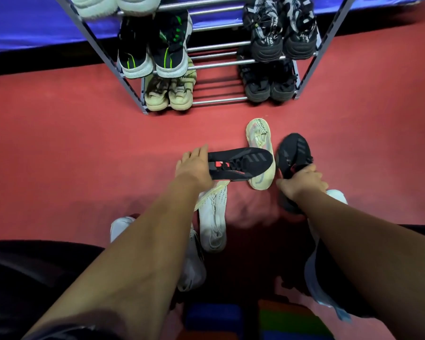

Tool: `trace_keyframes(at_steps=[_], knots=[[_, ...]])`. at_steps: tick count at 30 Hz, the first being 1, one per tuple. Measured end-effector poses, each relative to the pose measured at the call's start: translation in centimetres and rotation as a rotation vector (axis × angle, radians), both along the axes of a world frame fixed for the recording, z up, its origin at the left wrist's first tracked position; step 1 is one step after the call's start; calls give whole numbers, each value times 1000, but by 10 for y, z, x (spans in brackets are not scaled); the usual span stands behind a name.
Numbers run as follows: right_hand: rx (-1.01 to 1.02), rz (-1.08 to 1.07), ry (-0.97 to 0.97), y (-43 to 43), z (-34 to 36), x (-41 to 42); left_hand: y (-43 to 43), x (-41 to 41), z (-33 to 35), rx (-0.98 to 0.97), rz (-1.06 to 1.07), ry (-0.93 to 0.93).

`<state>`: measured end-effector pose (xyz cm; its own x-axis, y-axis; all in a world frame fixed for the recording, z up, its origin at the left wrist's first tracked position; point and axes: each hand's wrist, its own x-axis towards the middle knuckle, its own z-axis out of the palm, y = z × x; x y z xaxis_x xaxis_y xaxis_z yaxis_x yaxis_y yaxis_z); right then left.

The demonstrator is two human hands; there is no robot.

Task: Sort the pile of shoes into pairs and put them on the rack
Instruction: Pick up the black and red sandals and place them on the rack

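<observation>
My left hand [194,165] grips the heel of a black three-stripe shoe [245,163] with a red tongue, held sideways above the floor. My right hand [302,182] grips the matching black shoe [293,153], toe pointing away. Under the left shoe lies a cream shoe [259,136]. A white knit shoe [212,222] lies below my left wrist. The metal rack [216,61] stands ahead; it holds a black-green pair [155,47], a black-white pair [282,33], a cream pair [169,93] and a black pair [268,84].
The red floor [71,148] spreads around the rack. More white shoes [120,227] lie under my arms, partly hidden, and a light blue shoe [322,285] lies below my right arm. White shoes [108,6] sit on the top shelf. The rack's shelves have a bare gap in the middle.
</observation>
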<state>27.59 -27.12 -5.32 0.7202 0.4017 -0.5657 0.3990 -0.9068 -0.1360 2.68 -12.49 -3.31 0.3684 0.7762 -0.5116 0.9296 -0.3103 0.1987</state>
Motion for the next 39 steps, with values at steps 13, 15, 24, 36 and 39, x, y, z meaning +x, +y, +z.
trace_keyframes(at_steps=[13,15,24,36,39], knots=[[599,-34,-18,33,40,-14,-76,27,5,60,84,-142],[641,-4,25,38,45,-19,-88,34,-5,-63,133,-226],[714,53,215,49,45,-68,-44,31,21,-714,993,-899],[490,463,80,25,27,-77,-30,-18,-20,-443,973,-624],[231,323,-48,13,19,-84,-32,-18,-12,-77,762,-243]])
